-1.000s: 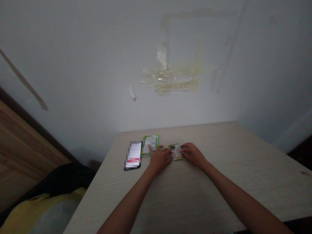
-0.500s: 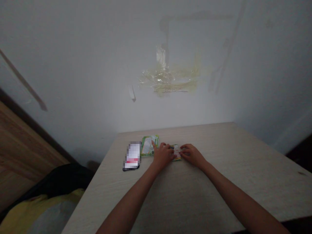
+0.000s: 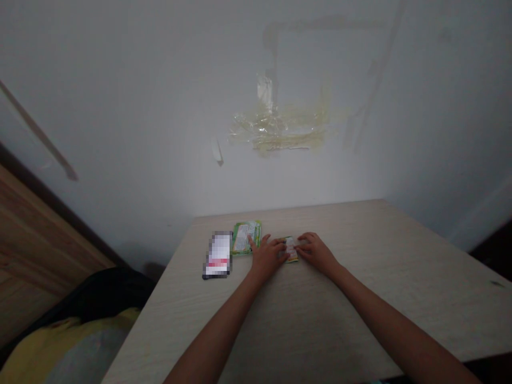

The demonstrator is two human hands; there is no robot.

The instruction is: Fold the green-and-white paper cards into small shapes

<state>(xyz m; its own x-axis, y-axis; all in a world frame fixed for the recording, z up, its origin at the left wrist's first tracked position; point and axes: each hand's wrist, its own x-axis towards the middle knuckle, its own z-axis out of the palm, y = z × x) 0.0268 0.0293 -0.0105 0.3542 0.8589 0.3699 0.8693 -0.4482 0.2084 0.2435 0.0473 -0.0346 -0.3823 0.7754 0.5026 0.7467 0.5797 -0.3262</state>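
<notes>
A small, flat packet (image 3: pixel 291 249) with a pale printed face and green and yellow edges lies on the table between my hands. My left hand (image 3: pixel 267 260) rests palm down with spread fingers; its thumb and forefinger touch the packet's left side. One outer finger of that hand reaches over the right edge of a larger green and white packet (image 3: pixel 241 238). From the other side, my right hand (image 3: pixel 318 254) lays its outstretched fingertips at the small packet's right edge. The undersides of both hands are hidden.
A phone (image 3: pixel 218 253) with a blurred-out screen lies left of the green packet. The pale wood-grain table (image 3: pixel 360 229) meets a wall (image 3: pixel 160 106) bearing yellowed tape (image 3: pixel 280 130). Yellow and grey cloth (image 3: pixel 68 346) lies beyond the table's left edge.
The right hand's fingers have shifted slightly over the small packet's right edge. The left hand stays nearly in place, and the view has moved very slightly.
</notes>
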